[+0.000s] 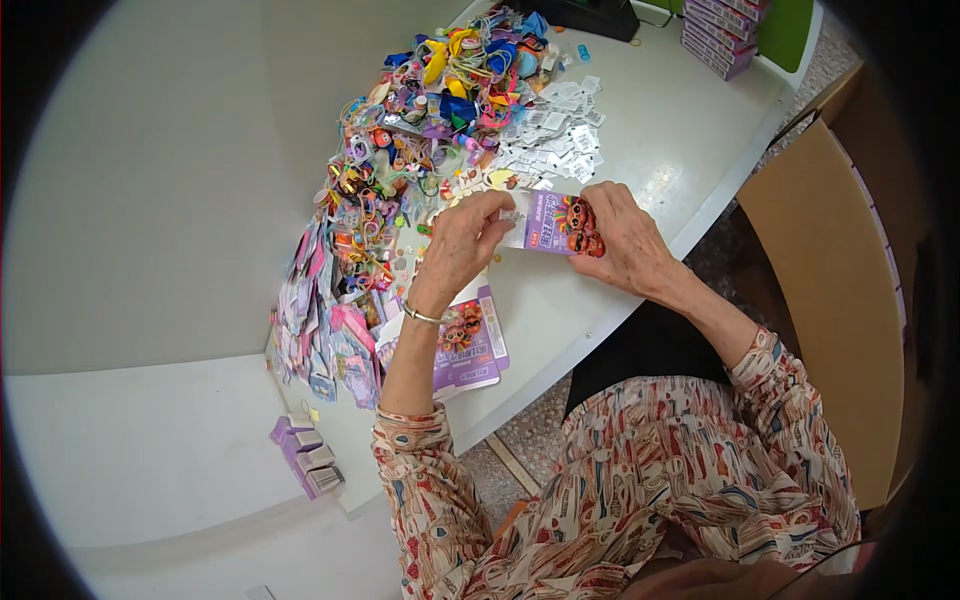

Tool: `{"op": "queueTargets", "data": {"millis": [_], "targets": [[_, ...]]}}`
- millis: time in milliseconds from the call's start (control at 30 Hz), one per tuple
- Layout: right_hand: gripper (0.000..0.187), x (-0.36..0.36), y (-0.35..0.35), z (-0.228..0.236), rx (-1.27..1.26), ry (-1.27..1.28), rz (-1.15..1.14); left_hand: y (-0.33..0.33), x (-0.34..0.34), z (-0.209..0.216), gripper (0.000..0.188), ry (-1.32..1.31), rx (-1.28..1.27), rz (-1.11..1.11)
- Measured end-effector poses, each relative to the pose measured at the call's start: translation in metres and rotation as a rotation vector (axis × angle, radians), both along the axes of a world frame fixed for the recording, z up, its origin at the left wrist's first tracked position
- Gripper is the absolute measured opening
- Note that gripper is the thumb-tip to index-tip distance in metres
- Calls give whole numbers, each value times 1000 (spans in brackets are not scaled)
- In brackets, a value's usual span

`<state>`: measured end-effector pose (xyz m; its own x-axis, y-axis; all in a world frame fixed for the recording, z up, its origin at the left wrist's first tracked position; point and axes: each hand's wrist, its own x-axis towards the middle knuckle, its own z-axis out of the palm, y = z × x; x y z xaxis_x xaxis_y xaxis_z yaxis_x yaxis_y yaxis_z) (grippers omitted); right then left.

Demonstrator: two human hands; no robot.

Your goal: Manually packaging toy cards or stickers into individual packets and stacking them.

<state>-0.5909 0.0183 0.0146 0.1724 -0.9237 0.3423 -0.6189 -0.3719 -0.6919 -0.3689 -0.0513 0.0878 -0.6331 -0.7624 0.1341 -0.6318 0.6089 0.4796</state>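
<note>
Above the table, a small purple printed box [550, 226] is held level between my two hands. My right hand [625, 240] wraps round its right end, thumb below and fingers above. At the left end, my left hand [455, 245] has thumb and fingertips pinched beside a whitish, partly see-through piece [514, 228]. Whether that is a flap or a small packet, I cannot tell. Under my left forearm lie flat, unfolded purple cartons [478, 350] with similar printing.
A heap of colourful trinkets and hair ties [385, 165] runs along the wall side. Small white packets [560, 130] lie beside it, with printed pouches [315, 310] nearer left. Purple boxes [720, 35] are stacked far right. A large cardboard carton [820, 220] stands right of the table.
</note>
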Motion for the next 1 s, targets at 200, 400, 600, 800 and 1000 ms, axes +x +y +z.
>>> {"op": "queueTargets", "data": {"millis": [200,400,600,800,1000], "targets": [[62,1,0,-2,17,13,-1,0,5,-11,14,42,-52,-16],[60,-1,0,-3,-28,21,-6,8,-3,-11,14,116,48,120],[59,-2,0,-2,-35,26,-8,11,-5,-4,15,120,116,177],[59,-2,2,-2,0,46,-5,16,-1,-7,15,137,115,196],[59,-2,1,1,-2,38,-21,16,-3,-12,20,305,236,235]]}}
